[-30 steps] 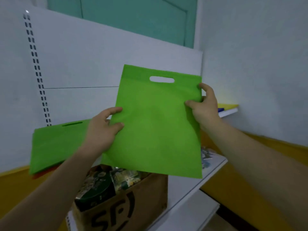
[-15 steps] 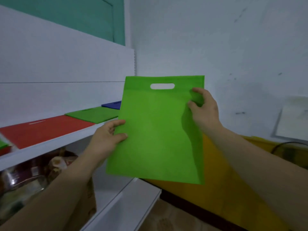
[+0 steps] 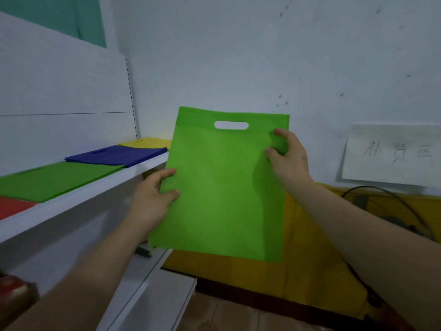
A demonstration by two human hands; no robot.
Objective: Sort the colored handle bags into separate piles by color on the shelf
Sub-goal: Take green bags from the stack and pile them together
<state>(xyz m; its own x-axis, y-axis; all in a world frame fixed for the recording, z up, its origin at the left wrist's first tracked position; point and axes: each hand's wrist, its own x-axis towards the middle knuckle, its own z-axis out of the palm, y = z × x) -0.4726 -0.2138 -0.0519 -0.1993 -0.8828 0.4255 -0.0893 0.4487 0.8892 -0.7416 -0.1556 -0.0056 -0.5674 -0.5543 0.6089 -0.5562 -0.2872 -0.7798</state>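
Note:
I hold a light green handle bag (image 3: 222, 187) upright in front of me, handle slot at the top. My left hand (image 3: 152, 201) pinches its left edge and my right hand (image 3: 288, 158) grips its upper right edge. It hangs in the air to the right of the white shelf (image 3: 100, 189). On that shelf lie flat piles: red bags (image 3: 12, 206) at the left edge, darker green bags (image 3: 55, 177), blue bags (image 3: 117, 155), and yellow bags (image 3: 148, 142) at the far end.
A white wall rises behind the shelf's right end. A paper sign (image 3: 393, 154) hangs on it at the right. A black cable (image 3: 405, 206) runs over a yellow surface (image 3: 310, 271) below. Lower white shelves (image 3: 152, 295) sit under my left arm.
My view has swung further right along the shelf, bringing the blue and yellow piles and the paper sign into sight. Both hands kept hold of the light green bag.

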